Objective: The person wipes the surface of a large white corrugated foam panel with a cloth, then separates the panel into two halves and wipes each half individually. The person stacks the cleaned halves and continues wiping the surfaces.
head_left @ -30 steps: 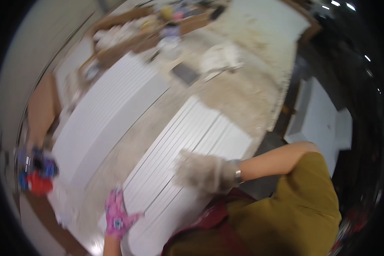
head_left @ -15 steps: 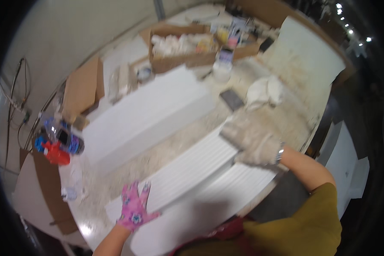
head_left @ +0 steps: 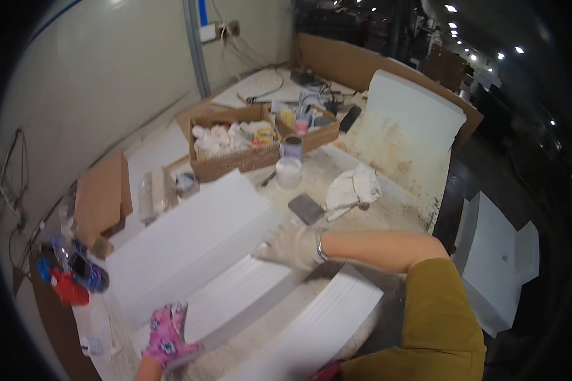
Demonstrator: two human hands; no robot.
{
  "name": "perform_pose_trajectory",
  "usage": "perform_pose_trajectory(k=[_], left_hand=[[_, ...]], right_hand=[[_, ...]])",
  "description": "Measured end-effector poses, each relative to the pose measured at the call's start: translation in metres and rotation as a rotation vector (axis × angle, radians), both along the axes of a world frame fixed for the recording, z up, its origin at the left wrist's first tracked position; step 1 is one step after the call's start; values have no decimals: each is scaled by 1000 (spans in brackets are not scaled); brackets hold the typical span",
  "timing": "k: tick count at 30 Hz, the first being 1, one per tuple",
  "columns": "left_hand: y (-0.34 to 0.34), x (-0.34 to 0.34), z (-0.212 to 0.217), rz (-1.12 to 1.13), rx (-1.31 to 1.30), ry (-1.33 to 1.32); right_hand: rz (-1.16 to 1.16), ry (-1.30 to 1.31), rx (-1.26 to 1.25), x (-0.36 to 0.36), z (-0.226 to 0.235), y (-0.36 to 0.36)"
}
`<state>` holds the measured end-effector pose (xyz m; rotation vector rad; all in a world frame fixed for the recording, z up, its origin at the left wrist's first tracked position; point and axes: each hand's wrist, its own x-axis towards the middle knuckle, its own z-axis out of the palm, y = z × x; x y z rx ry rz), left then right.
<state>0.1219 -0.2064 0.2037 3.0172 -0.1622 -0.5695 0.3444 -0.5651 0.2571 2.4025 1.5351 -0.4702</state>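
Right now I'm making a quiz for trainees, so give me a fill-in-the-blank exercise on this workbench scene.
1. The left hand wears a flowered glove whose main colour is ____.
2. The right hand rests on the far end of a long ribbed white ____.
3. The white rags lie in a box made of ____.
4. The white cup stands ____ the cardboard box, on the table.

Missing words: pink; panel; cardboard; beside
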Motion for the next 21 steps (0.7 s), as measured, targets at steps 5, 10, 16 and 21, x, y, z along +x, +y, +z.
perform_pose_trajectory(k=[5, 10, 16, 21], left_hand=[[6, 7, -13, 55, -69, 50], [-22, -20, -7, 100, -39, 65], [-44, -51, -7, 85, -124, -89], [-28, -26, 1, 90, -113, -20]], right_hand=[[6, 6, -142, 7, -5, 18], [22, -16, -155, -19, -7, 11], [-280, 287, 341, 1, -24, -40], [-1309, 990, 471, 55, -69, -98]])
